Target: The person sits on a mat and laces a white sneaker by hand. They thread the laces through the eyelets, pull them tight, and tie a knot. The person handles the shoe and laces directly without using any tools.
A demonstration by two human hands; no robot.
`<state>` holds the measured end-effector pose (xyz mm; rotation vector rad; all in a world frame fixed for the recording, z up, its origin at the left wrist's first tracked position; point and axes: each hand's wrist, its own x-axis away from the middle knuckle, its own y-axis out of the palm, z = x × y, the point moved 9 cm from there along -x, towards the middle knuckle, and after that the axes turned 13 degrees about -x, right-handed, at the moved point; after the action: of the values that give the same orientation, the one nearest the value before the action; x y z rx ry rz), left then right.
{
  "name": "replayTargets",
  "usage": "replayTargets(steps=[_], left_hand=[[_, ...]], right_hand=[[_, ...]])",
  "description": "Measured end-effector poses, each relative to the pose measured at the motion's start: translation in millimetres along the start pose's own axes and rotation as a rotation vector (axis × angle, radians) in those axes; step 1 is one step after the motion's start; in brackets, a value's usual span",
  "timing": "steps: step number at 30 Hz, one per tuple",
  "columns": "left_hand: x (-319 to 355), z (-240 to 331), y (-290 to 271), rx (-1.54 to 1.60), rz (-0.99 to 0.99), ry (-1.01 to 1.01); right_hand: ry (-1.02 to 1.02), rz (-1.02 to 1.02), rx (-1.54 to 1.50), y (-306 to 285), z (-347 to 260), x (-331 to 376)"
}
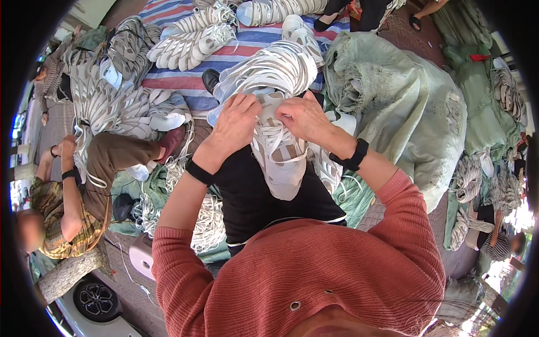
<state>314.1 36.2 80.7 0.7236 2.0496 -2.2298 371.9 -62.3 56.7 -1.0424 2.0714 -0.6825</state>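
On my lap lies a white and beige shoe upper [281,168], its rounded toe towards me. A white shoelace [273,136] runs loosely across its eyelet rows. My left hand [238,121] is closed on the upper's left edge, fingers curled under. From the other side my right hand [306,117] pinches at the lace beside the right eyelets; the fingertips partly hide the spot. Just beyond both hands, a fanned stack of similar uppers [275,70] rests against my knees. Another laced upper [325,168] hangs by my right thigh.
A striped tarp [185,84] ahead carries more rows of uppers [193,39]. At the right bulges a large pale green sack [398,106]. Bundles of white laces [208,224] lie at my left. A seated person [67,208] works beside a heap of uppers [112,106].
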Motion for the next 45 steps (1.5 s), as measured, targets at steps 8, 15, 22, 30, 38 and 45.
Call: replayTargets(steps=[8,15,22,30,38,45], left_hand=[[-7.3,17.5,15.7,-0.055,-0.071,0.126],[-10.5,19.6,39.8,-0.058,-0.218,0.169],[-4.9,-3.5,37.7,0.114,-0.290,-0.102],[-1.0,-10.8,44.9,0.180,-0.315,-0.186],[-10.7,-9.6,57.9,0.013,-0.489,-0.103],[-8.9,-4.2,48.1,0.106,-0.269,-0.069]], right_hand=[[0.113,-0.008,-0.135,23.6,20.9,9.3],[0.148,-0.004,-0.110,19.8,27.9,12.3],[-0.026,0.068,0.079,9.6,-1.8,5.1],[-0.045,0.082,-0.127,14.7,3.7,10.8],[-0.101,0.056,0.059,10.2,-10.6,5.4],[0.006,0.070,-0.162,30.1,21.4,4.1]])
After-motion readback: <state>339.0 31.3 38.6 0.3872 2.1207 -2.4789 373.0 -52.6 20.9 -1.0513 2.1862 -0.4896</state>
